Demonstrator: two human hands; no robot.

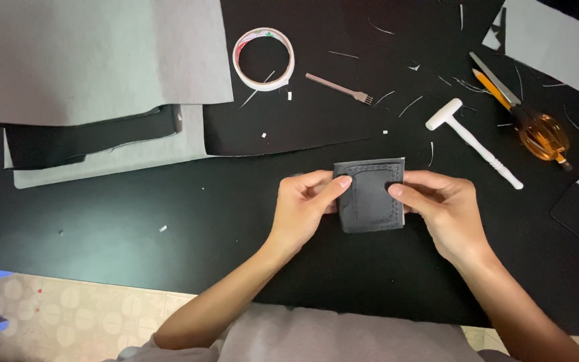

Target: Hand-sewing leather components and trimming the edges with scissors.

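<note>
- Both hands meet over the middle of the black desk (135, 221), and between them sits a small dark grey stitched leather piece (372, 196), roughly square, with a line of stitch holes running round its face.
- The left hand (306, 204) pinches the piece's left edge, fingers closed on it, thumb laid across the front.
- The right hand (440, 204) grips the right edge, fingers curled behind, thumb pressing the face near the stitch line.
- The piece is held just above the desk, flat toward the camera, near the front edge of a black sheet (316, 114).
- Behind, a roll of white tape (264, 59) lies flat, with a small pronged punch (340, 88) just beside it.
- To the right, well apart from the hands: a white mallet (470, 137), and an amber-handled tool (541, 134) next to a yellow pencil (490, 88).
- Far left, large grey sheets (95, 60) are stacked over a black one.
- Thread snips and tiny white scraps are scattered across the desk.
</note>
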